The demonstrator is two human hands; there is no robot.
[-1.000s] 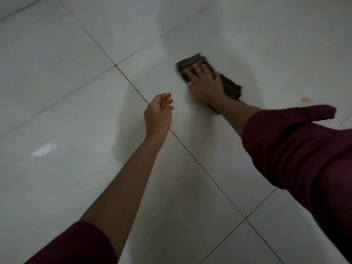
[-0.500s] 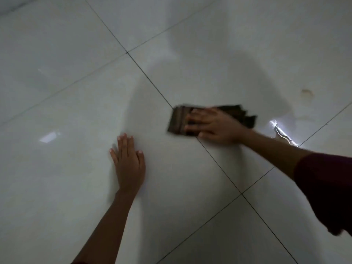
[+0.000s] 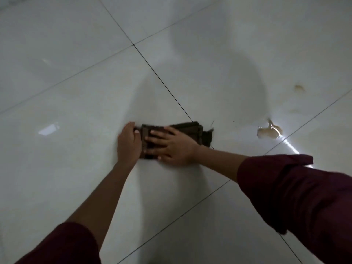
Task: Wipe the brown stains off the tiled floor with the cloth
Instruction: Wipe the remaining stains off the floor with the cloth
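right hand (image 3: 172, 144) covers the middle of the cloth (image 3: 192, 131), left hand (image 3: 128, 143) hides its left edge. both maroon sleeves (image 3: 297, 197) run off frame. whole shot's kinda soft.

One head-worn wide-angle view, looking steeply down and forward at the pale tiled floor (image 3: 80, 103) from close above, both arms reaching in from the bottom edge toward mid-frame, grout lines running diagonally.

Nothing readable is showing anywhere here: no words, labels, brands, numbers or signs are appearing on the glossy pale tiled floor (image 3: 80, 103), the folded dark brown cloth (image 3: 190, 130) or the person's dark maroon sleeves (image 3: 297, 189).
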